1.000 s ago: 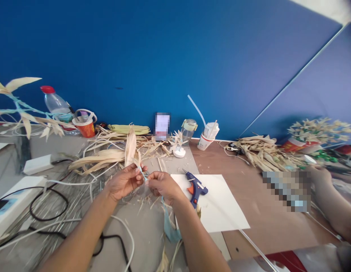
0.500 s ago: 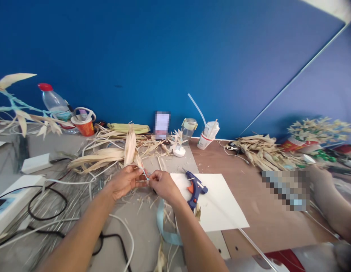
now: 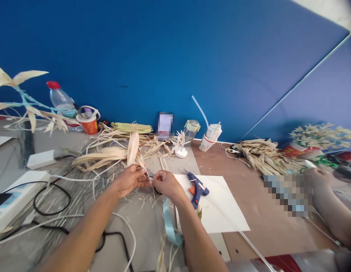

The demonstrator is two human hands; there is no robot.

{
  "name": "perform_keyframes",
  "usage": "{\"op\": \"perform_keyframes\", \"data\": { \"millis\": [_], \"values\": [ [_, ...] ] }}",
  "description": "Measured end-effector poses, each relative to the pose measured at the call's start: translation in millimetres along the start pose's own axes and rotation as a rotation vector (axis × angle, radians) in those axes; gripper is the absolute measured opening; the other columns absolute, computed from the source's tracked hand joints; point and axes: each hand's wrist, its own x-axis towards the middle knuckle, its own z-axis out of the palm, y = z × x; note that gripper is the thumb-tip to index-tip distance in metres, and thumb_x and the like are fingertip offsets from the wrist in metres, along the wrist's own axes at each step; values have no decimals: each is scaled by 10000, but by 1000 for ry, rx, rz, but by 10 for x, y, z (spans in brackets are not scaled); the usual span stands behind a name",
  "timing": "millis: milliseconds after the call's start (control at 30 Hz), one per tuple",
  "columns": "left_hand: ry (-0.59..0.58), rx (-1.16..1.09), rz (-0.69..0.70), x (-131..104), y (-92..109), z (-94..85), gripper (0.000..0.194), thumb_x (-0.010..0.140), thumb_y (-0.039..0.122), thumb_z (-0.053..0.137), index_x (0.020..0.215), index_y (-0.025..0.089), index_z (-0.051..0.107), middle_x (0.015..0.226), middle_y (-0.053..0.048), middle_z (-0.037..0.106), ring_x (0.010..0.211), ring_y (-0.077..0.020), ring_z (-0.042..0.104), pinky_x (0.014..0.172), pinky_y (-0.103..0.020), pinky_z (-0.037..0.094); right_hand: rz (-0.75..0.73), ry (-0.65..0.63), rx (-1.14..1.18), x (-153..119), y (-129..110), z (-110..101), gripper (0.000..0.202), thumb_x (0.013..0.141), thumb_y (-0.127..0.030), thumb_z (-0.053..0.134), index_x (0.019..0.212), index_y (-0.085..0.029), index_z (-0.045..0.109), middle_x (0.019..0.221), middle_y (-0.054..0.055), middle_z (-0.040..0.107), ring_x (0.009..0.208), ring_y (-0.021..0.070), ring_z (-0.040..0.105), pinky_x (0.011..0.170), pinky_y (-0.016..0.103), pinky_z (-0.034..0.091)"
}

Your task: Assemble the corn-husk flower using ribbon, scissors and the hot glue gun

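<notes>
My left hand (image 3: 130,182) is closed, thumb and fingers pinching a thin stem (image 3: 147,173) wrapped in light blue. Pale husk shows at the stem's upper end, just above the fingertips. My right hand (image 3: 167,184) pinches the stem's lower end, close against the left fingertips; what lies inside that pinch is mostly hidden. A light blue ribbon (image 3: 170,226) hangs below the right wrist; whether it joins the stem I cannot tell. Dried corn husks (image 3: 107,156) lie behind my left hand. A blue hot glue gun (image 3: 197,190) rests on white paper (image 3: 226,207) beside my right hand.
White power strip (image 3: 19,196) and tangled cables sit at left, with thin wires (image 3: 62,189) nearby. Along the wall stand a bottle (image 3: 62,100), red cup (image 3: 89,124), phone (image 3: 165,124), jar (image 3: 191,130) and white cup (image 3: 207,142). Another person's hand (image 3: 319,183) is at right.
The whole view has shifted slightly, so things sit a little further right. Both hands keep their pinch on the stem, with little change in their fingers.
</notes>
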Motion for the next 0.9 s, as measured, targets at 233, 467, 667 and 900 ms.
{"op": "perform_keyframes", "data": {
  "millis": [233,467,667,900],
  "values": [
    [-54,-22,10,-41,43,2,141,802,145,587,887,158,475,776,-36,643,626,-190,677,541,-330,566,53,-118,310,-33,-23,-120,178,647,-278,642,651,-178,495,438,-94,405,390,51,326,408,190,233],
    [-107,-99,126,-25,54,-29,153,789,144,607,881,167,486,824,-30,646,620,-145,656,568,-292,561,69,-196,497,-24,-19,-210,263,656,-379,638,632,-179,470,455,-94,401,359,31,238,377,199,134],
    [-180,-50,200,-15,19,-61,221,761,223,658,921,175,513,813,-14,629,645,-138,635,557,-260,530,20,-183,335,-4,25,-233,143,642,-246,646,716,-162,558,506,-80,454,396,42,337,404,198,209],
    [-156,-68,259,22,57,-134,272,731,274,688,918,186,510,782,-3,607,615,-120,588,514,-229,473,16,-117,336,-105,-129,-407,188,649,-179,605,827,-164,544,561,-76,461,402,40,333,391,188,218]
  ]
}}
